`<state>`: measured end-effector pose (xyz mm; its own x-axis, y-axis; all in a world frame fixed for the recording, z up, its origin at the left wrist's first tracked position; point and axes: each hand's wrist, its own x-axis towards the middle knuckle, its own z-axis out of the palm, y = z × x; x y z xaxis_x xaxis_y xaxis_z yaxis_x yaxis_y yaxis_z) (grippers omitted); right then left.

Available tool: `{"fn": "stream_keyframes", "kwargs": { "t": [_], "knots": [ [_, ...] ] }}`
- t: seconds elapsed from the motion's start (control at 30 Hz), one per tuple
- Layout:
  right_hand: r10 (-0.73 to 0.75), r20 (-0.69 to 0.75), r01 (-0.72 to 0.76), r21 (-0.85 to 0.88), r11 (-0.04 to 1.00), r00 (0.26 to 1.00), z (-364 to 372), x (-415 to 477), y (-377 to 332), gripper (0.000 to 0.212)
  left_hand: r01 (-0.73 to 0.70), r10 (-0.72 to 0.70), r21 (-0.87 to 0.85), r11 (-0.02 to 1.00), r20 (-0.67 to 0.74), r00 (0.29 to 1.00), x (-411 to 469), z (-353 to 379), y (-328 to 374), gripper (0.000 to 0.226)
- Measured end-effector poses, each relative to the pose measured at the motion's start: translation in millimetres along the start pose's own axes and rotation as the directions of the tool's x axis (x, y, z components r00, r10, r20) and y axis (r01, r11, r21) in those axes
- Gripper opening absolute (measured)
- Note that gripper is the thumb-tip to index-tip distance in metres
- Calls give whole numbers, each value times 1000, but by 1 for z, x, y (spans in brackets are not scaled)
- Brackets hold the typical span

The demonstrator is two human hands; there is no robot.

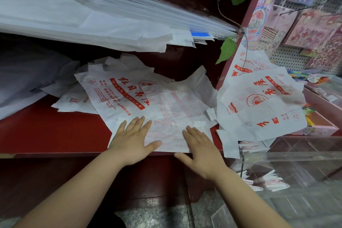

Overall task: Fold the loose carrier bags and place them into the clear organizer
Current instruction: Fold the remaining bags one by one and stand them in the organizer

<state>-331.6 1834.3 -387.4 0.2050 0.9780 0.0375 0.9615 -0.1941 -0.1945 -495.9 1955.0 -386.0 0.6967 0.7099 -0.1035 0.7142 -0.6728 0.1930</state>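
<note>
Both hands lie flat with straight, slightly spread fingers and hold nothing. They press down on one white carrier bag (170, 135) that lies spread at the front edge of the red counter (46, 131).

The left hand (133, 140) covers the bag's left lower corner, with its thumb stretched right across the plastic. The right hand (201, 150) rests its fingers on the bag's right lower part. Its palm hangs past the counter's front edge and its thumb points left, just under the bag's lower edge. A strip of the bag shows between the two hands. The rest of the bag runs away from the fingertips toward the back of the counter, and its red print shows only faintly.

Beneath it and to its left lies a printed bag (114, 96) with bold red characters, on top of more crumpled white bags. To the right, well beyond the right hand, a heap of loose bags (259, 102) droops over the counter's end.

Below that heap, at the right, stands the clear organizer (296, 157). Folded bags (268, 181) show white and red through its wall.

Above the counter, a thick stack of white sheets (74, 15) slants across the upper left. A green leaf (227, 50) hangs on a thin stem near the shelf post. Pink stationery packs (305, 29) hang on a pegboard at the upper right. Speckled floor (157, 213) shows between the forearms.
</note>
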Motion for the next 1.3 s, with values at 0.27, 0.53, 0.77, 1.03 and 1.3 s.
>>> {"fn": "stream_keyframes", "kwargs": {
  "t": [0.27, 0.53, 0.77, 1.03, 1.3],
  "knots": [
    [-229, -440, 232, -47, 972, 868, -2, -10, 38, 28, -174, 178, 49, 984, -96, 979, -27, -14, -36, 87],
    [-217, -540, 95, -245, 965, 813, -13, 9, 30, 34, -328, 310, 43, 944, -463, 831, -49, -3, -69, 29],
    [-35, -308, -46, -252, 967, 951, -22, 55, -13, 51, -203, 180, 38, 978, -642, 746, -67, 14, -63, 34],
    [-342, -317, 348, -39, 937, 885, 15, 17, -43, 56, -131, 122, 34, 991, -644, 756, -66, 17, -27, 26],
    [-160, -466, 284, 208, 936, 870, 27, -1, -31, 29, -402, 283, -29, 915, -663, 693, -65, 26, 18, 23]
  ]
}}
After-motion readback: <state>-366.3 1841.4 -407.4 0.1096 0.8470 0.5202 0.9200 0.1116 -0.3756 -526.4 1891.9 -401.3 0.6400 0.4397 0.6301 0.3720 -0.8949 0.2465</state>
